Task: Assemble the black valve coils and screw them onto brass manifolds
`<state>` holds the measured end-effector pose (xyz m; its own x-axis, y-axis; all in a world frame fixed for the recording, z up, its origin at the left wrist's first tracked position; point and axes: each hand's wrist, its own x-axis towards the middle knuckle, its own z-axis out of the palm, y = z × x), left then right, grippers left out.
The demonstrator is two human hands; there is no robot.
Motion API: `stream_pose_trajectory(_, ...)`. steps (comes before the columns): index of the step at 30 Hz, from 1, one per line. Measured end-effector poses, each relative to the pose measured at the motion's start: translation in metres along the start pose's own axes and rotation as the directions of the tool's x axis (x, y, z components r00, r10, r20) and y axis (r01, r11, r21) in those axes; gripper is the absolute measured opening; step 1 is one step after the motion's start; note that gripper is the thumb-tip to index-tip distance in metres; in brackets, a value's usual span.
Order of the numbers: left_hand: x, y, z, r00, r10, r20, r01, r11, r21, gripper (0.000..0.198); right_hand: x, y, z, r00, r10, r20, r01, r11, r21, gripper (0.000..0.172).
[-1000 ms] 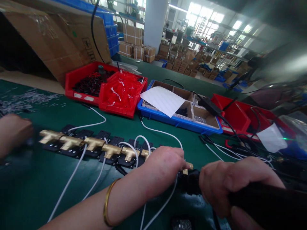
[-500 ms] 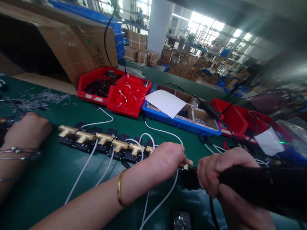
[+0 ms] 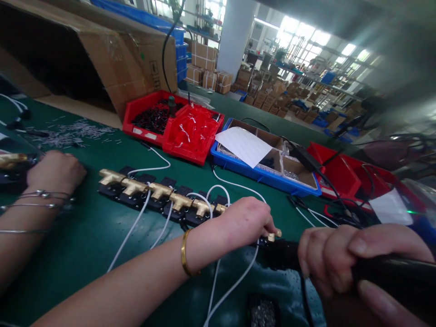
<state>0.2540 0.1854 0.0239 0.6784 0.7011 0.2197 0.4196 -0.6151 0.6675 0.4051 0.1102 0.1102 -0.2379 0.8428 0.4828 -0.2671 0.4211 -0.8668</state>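
Observation:
My left hand, with a gold bangle at the wrist, is closed on a brass fitting at the right end of a row of brass T-shaped fittings on black bases. My right hand is wrapped round a black cylindrical tool, whose narrow front end points left and lies close to that fitting. White cables run from the row over the green table. Below the tool is a small black container of shiny metal parts.
Another person's hand with bracelets is at the far left. Behind the row stand red bins, a blue tray with a white paper on it, and a cardboard box. More red bins are at the right.
The view has shifted, so the bins and fittings appear farther right. My right hand has moved right and back along the tool. My left hand still grips the end fitting.

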Motion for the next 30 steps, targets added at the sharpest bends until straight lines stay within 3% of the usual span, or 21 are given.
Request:
stream_pose_trajectory(9, 0.0, -0.002, 0.002, 1.0, 0.021, -0.021, -0.019, 0.998, 0.052, 0.011, 0.004, -0.001, 0.002, 0.998, 0.057, 0.038, -0.054, 0.995, -0.083, 0.014)
stream_pose_trajectory(16, 0.001, -0.005, 0.006, 1.0, 0.017, -0.009, -0.017, 1.0, 0.006, 0.013, 0.003, 0.004, 0.001, 0.999, 0.035, 0.02, -0.034, 0.998, -0.053, 0.017)
stream_pose_trajectory(22, 0.002, -0.003, 0.003, 1.0, -0.003, 0.023, 0.003, 1.0, -0.012, 0.013, 0.009, 0.0, 0.001, 0.994, 0.072, 0.08, -0.063, 0.992, -0.111, 0.014)
stream_pose_trajectory(30, 0.001, -0.005, 0.005, 1.0, 0.004, 0.018, -0.003, 0.999, -0.037, 0.015, -0.001, 0.007, 0.0, 0.998, 0.066, 0.009, -0.066, 0.998, -0.016, 0.017)
